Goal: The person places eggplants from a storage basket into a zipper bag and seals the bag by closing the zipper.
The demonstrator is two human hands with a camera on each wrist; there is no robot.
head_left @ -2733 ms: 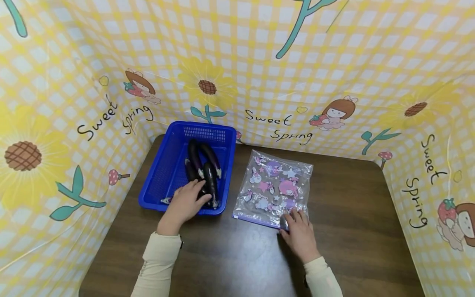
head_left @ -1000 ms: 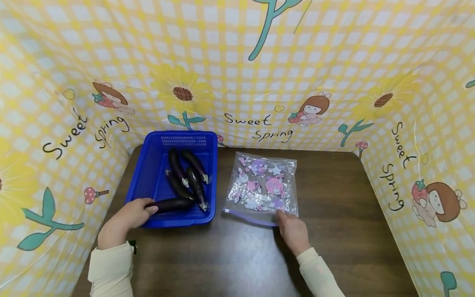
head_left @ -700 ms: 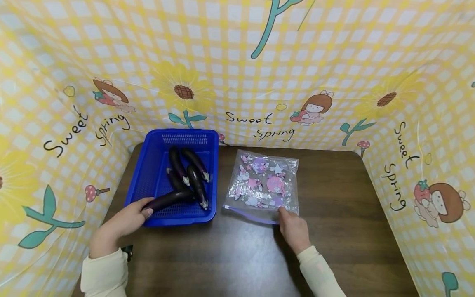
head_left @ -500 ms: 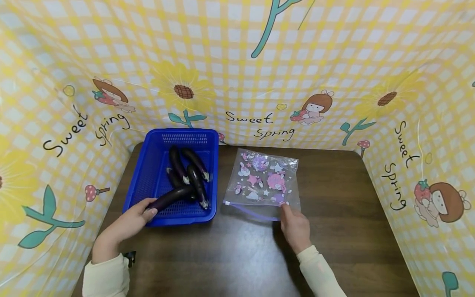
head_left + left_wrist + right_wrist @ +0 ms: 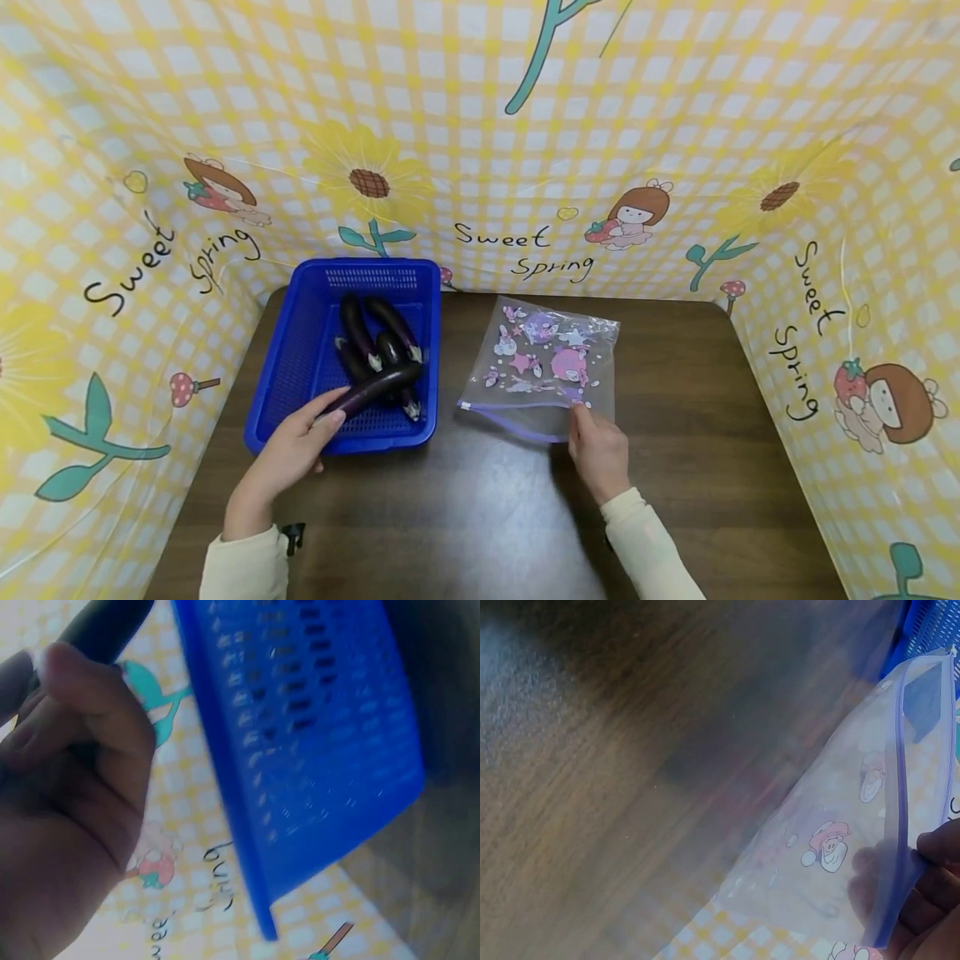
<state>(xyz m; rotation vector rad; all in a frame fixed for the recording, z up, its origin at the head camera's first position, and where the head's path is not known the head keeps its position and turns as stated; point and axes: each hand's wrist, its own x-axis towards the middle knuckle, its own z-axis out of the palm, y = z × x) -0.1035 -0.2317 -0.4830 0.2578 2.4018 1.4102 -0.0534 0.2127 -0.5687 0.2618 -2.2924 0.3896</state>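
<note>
My left hand [image 5: 300, 446] grips a dark purple eggplant [image 5: 375, 390] by its near end, above the front of a blue plastic basket [image 5: 273, 375]. Several more eggplants [image 5: 390, 317] lie in the basket beneath it. In the left wrist view, the thumb and curled fingers hold the eggplant [image 5: 112, 630] beside the basket's rim. My right hand [image 5: 600, 454] pinches the purple zip edge of a clear zipper bag [image 5: 543, 358] printed with pink and purple cartoon figures. The bag's mouth gapes, as the right wrist view shows, with the fingers partly behind the film.
Both the basket and the bag are over a dark brown wooden table [image 5: 480, 517]. A yellow checked cloth [image 5: 465, 150] with flower and girl prints stands as walls at the back and both sides. The basket stands left of the bag.
My left hand has taken hold of an eggplant, lifted it and moved it rightward over the others. My right hand now pinches the bag's zip edge, raising it, and the mouth has parted.
</note>
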